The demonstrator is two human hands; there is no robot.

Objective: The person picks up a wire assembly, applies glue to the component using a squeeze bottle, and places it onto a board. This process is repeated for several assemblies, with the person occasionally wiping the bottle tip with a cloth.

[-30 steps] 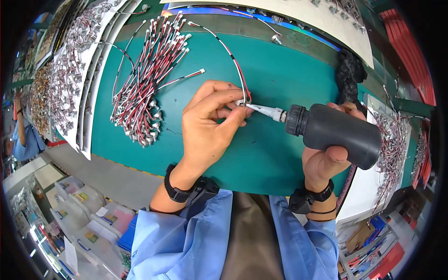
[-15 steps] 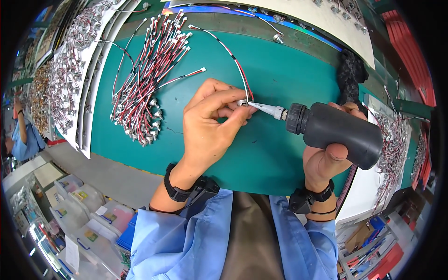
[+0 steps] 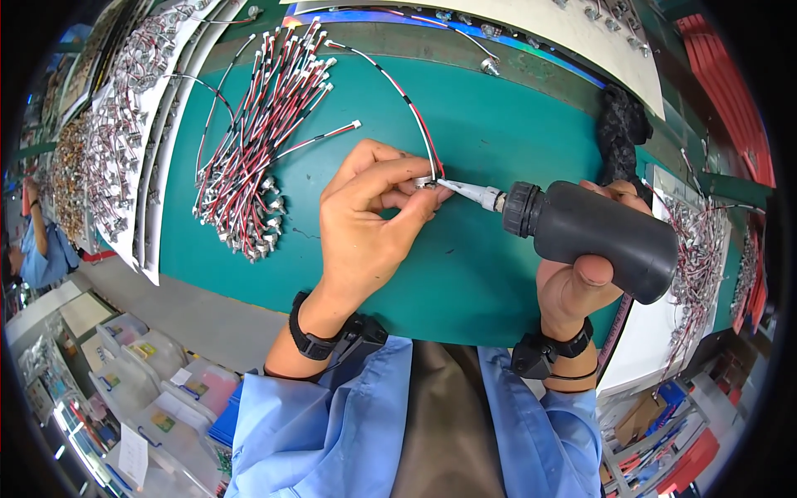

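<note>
Two-handed work at a green table (image 3: 490, 278), seen with the worker at six o'clock. The left hand (image 3: 369, 216) pinched a small metal part (image 3: 424, 183) between thumb and fingers, above the middle of the table. From this part a red, white and black wire lead (image 3: 404, 93) curved toward eleven o'clock, ending in a white plug. The right hand (image 3: 574, 286) had its fingers wrapped around a black bottle (image 3: 610, 239), between three and four o'clock of the part; its pale nozzle (image 3: 471, 193) pointed at the part, though I could not tell whether the tip touched. A bundle of similar leads (image 3: 257, 149) lay at ten o'clock of the left hand; a dark, crumpled object (image 3: 618, 137) sat at twelve o'clock of the bottle.
</note>
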